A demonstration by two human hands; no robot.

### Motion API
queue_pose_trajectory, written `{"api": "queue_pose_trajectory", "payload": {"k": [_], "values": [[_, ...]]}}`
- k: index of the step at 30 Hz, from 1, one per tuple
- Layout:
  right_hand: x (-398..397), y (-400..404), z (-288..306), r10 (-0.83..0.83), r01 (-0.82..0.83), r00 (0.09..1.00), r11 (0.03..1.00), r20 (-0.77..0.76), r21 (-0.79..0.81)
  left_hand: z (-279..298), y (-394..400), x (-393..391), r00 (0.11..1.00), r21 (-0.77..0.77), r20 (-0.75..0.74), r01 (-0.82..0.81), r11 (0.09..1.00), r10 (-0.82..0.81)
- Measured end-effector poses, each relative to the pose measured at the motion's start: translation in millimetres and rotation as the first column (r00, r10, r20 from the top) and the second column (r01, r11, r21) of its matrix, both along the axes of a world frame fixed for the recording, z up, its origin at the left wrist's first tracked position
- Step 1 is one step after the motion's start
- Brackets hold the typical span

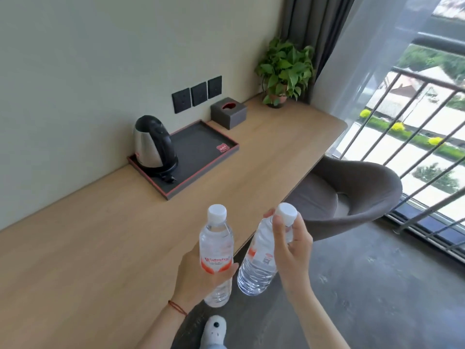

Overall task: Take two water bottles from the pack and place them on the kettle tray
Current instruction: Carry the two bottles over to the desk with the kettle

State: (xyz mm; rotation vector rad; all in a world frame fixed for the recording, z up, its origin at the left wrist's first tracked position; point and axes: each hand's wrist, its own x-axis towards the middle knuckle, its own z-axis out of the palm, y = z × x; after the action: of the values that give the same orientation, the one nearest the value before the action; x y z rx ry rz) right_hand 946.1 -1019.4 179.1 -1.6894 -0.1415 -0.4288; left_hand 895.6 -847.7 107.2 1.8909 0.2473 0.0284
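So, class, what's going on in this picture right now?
A person stands at a wooden desk holding a water bottle in each hand. The left hand grips the left bottle around its label; the right hand holds the right bottle near its cap. Neither bottle has reached the tray, where the kettle stands.

We stand in what looks like a hotel room: a kettle (153, 143) on a dark tray (201, 157), a tissue box (228, 112) and potted plant (284, 71) line the wall-mounted tabletop (100, 235) beside a balcony railing (415, 137).
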Motion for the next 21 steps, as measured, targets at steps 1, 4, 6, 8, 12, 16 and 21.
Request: {"api": "queue_pose_trajectory", "payload": {"k": [1, 4, 6, 8, 12, 16, 21], "values": [[16.3, -6.3, -1.9, 0.012, -0.012, 1.000, 1.000, -0.004, -0.009, -2.1, -6.6, 15.1, 1.000, 0.007, -0.004, -0.010, 1.000, 0.010], [66.7, -22.2, -6.5, 0.031, -0.032, 0.999, 0.999, -0.034, -0.033, -10.3, -21.7, 65.5, 0.998, 0.023, -0.026, -0.050, 0.998, 0.051], [101.6, -29.2, -8.8, 0.052, -0.055, 0.997, 0.997, -0.052, -0.056, -17.7, -27.6, 102.3, 0.996, 0.028, -0.035, -0.084, 0.996, 0.085], [135.8, -34.0, -11.7, 0.074, -0.079, 0.995, 0.995, -0.072, -0.064, -23.6, -32.0, 137.7, 0.995, 0.047, -0.035, -0.089, 0.995, 0.091], [199.6, -39.5, -10.5, 0.125, -0.131, 0.990, 0.988, -0.070, -0.084, -22.5, -45.0, 202.4, 0.985, 0.076, -0.033, -0.165, 0.983, 0.168], [255.0, -40.0, -15.0, 0.158, -0.170, 0.979, 0.980, -0.126, -0.098, -24.8, -53.0, 248.3, 0.966, 0.045, -0.053, -0.250, 0.967, 0.252], [313.8, -37.2, -32.6, 0.291, -0.316, 0.936, 0.942, -0.196, -0.109, -40.6, -57.4, 280.3, 0.918, -0.004, -0.113, -0.382, 0.924, 0.379]]}}
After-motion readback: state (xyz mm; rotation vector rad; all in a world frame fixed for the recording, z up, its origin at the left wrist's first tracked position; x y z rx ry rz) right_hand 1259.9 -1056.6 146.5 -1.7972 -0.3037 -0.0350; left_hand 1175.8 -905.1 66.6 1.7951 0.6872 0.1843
